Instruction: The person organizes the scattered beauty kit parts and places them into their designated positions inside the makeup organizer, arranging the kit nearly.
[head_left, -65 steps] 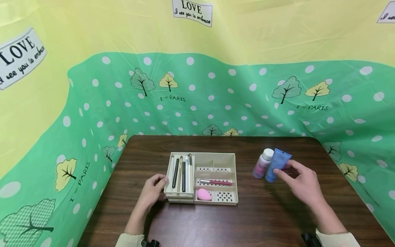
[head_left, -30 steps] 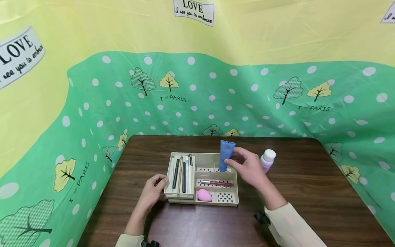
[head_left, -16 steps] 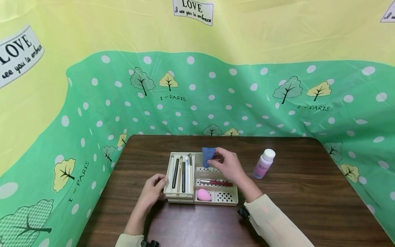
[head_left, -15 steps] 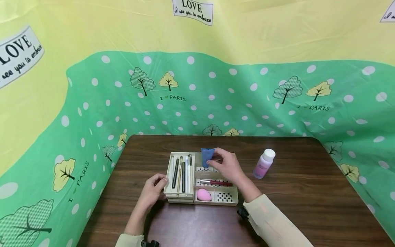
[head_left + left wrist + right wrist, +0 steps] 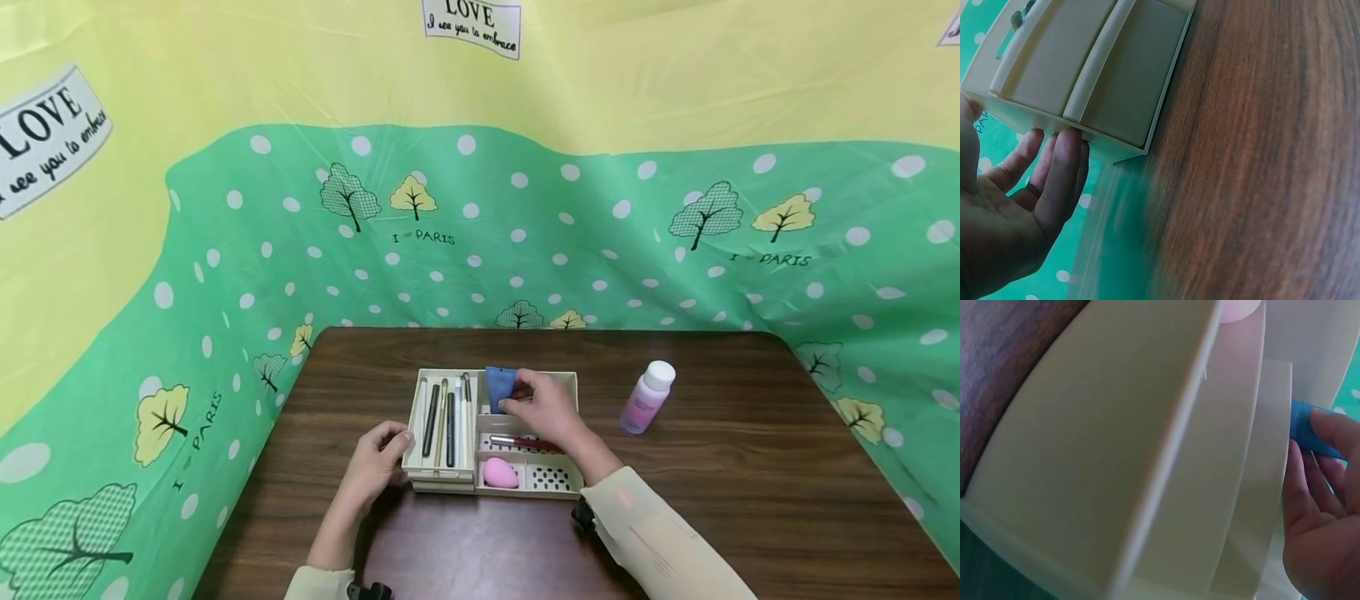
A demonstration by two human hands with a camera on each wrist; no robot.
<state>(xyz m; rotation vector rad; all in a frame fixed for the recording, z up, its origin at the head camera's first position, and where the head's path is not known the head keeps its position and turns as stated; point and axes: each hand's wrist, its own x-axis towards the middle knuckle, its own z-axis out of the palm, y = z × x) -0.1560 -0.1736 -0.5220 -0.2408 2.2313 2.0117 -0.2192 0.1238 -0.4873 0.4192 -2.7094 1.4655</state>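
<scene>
My right hand [image 5: 547,408] pinches a blue squeeze tube [image 5: 498,385] between thumb and fingers. The tube stands upright, its lower end inside the back left compartment of the cream organizer's [image 5: 528,492] right section. In the right wrist view, the blue tube [image 5: 1302,422] shows partly behind a cream divider, with the right hand [image 5: 1329,531] around it. At the organizer's left side rests my left hand [image 5: 371,458], thumb near the top edge. The left wrist view shows that hand's [image 5: 1016,212] fingertips touching the side wall, beside two drawer fronts [image 5: 1129,81].
Makeup brushes and pencils [image 5: 450,425] fill the organizer's left tray. A dark red lip gloss tube [image 5: 517,442] lies in the middle compartment, a pink egg-shaped sponge [image 5: 500,473] in front of it. A pink bottle with white cap [image 5: 647,398] stands right on the wooden table [image 5: 720,500].
My right hand has carried the blue tube from beside the bottle leftward over the organizer, then lowered it into the back left compartment. My left hand has stayed at the organizer's side.
</scene>
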